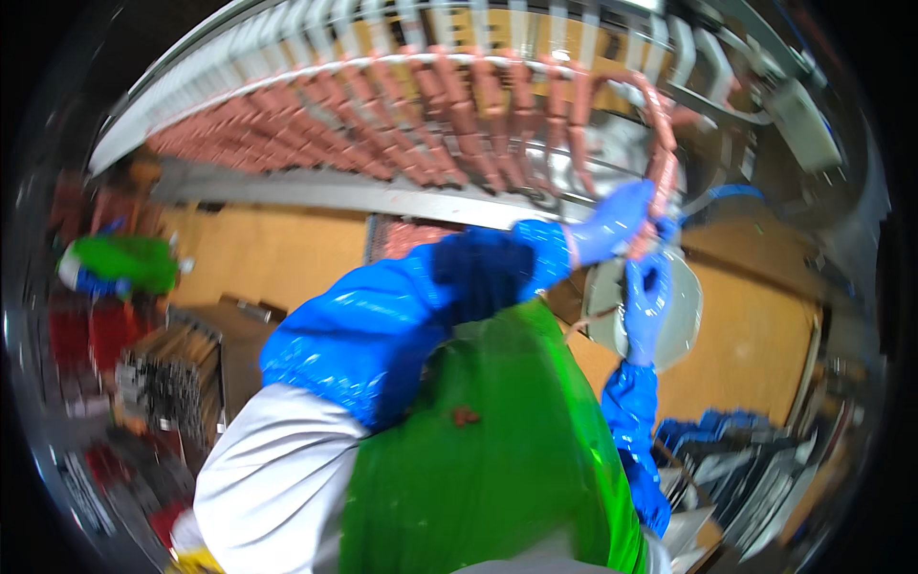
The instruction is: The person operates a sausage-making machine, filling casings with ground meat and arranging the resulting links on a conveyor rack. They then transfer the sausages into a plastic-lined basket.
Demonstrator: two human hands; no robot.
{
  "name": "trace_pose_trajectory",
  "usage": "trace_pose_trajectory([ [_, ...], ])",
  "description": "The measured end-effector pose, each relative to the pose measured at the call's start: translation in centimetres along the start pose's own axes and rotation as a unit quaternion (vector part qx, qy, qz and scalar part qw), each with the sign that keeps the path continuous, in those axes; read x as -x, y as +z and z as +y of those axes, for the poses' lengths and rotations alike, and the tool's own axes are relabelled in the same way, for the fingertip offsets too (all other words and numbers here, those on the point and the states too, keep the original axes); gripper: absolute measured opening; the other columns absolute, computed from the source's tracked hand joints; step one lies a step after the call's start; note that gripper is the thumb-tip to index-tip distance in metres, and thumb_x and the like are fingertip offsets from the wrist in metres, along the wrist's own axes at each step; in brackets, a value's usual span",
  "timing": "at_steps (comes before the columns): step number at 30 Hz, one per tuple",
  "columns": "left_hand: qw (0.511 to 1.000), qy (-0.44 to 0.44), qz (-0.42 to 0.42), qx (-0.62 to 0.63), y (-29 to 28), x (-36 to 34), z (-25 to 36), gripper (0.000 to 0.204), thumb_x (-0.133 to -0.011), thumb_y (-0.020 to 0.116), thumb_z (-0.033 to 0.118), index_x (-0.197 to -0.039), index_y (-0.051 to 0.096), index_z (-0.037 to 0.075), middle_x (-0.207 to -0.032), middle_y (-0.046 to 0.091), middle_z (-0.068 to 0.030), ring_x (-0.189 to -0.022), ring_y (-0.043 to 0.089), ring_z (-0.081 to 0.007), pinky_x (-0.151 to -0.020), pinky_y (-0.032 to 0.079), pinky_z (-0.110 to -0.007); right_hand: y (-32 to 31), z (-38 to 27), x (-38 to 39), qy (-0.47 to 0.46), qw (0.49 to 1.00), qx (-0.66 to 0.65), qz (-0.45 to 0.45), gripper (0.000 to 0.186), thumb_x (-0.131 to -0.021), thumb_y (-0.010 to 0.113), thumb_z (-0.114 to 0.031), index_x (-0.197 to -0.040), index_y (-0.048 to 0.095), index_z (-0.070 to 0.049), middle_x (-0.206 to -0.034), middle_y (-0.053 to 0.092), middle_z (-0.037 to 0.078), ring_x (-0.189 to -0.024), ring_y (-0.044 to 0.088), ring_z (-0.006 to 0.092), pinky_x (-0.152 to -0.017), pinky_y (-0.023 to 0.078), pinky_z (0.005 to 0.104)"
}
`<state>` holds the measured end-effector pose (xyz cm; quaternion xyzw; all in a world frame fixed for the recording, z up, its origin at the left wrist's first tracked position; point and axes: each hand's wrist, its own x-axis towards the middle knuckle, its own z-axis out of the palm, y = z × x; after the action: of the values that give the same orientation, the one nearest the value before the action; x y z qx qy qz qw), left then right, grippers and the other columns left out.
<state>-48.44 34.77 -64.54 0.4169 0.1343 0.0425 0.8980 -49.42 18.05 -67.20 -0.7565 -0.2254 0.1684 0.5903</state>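
Observation:
My left hand (617, 220), in a blue glove, is closed around a pink sausage chain (662, 134) that arches down from the rack at the top right. Just below it my right hand (646, 292), also gloved, has its fingers curled in a pinch at the chain's lower end. Rows of linked sausages (440, 115) hang from the white slotted rack (316, 38) across the top. Beneath my right hand is a white bucket (684, 311), with a thin pink strand at its left. My blue sleeves and green apron fill the lower middle.
A metal rail (277, 191) runs under the sausages, above a tray of pink meat (406, 234). A co-worker in green (124, 263) is at the far left, near red crates (100, 335) and stacked flat cardboard (167, 373). Blue and grey items (717, 440) lie lower right.

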Motion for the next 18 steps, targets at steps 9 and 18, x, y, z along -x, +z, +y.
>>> trace_pose_trajectory([
  [9,0.920,-0.070,-0.251,0.293,0.7,1.6,4.5,0.022,-0.095,0.057,0.031,-0.083,0.057,0.012,-0.053,0.042,0.0055,-0.044,0.039,-0.0072,-0.041,0.031,-0.026,2.9,-3.9,1.1,0.136,0.852,-0.422,-0.280,0.021,-0.099,0.057,-0.029,-0.102,0.048,-0.010,-0.064,0.035,-0.004,-0.050,0.032,0.0064,-0.044,0.028,0.0250],
  [18,0.706,0.460,0.321,-0.432,-8.6,3.3,4.3,0.054,-0.087,0.070,0.018,-0.128,0.039,0.001,-0.118,0.048,-0.0101,-0.102,0.051,-0.0212,-0.085,0.047,-0.034,6.2,-0.4,0.4,0.151,0.988,-0.003,-0.007,0.039,-0.096,0.060,-0.034,-0.072,0.054,-0.004,-0.057,0.047,0.000,-0.048,0.044,0.0104,-0.043,0.033,0.0324],
])
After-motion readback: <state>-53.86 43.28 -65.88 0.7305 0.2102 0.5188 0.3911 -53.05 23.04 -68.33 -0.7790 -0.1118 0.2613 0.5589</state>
